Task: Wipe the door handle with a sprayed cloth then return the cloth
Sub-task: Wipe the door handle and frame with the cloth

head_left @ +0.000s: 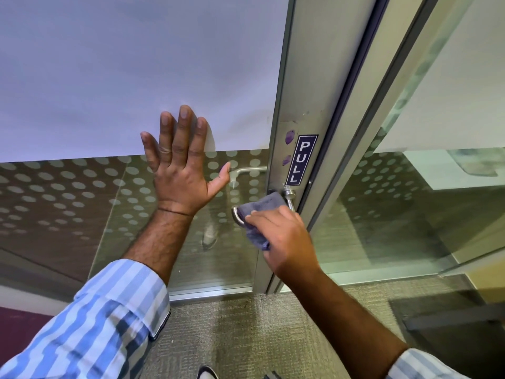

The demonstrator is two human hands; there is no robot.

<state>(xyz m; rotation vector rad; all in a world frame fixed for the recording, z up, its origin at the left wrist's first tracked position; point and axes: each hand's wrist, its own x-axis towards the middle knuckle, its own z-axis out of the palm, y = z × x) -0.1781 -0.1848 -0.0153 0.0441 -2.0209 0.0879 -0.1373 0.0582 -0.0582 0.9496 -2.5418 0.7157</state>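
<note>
The person stands close against a glass door with a brushed aluminium frame (289,105), both forearms reaching out of blue-and-white striped sleeves (109,318). The left hand (180,162) lies flat and open on the glass, fingers spread, its fingertips over the lower edge of a white frosted panel (109,64) and its palm over the band of pale dots (54,184) below. The right hand (284,239) is closed round a folded grey-purple microfibre cloth (262,207), pressing it onto the curved silver metal door handle (237,216); only the handle's bent outer end and its round base by the frame show beyond the cloth. Just above the handle, a dark blue vertical sticker reading PULL (301,160) sits on the frame. To the right of the frame's edge a second glass pane (410,201) runs away at an angle, leaving little room on that side. The beige carpeted floor (246,324) lies open between the two arms, and a shoe tip (207,373) shows at the bottom edge.
</note>
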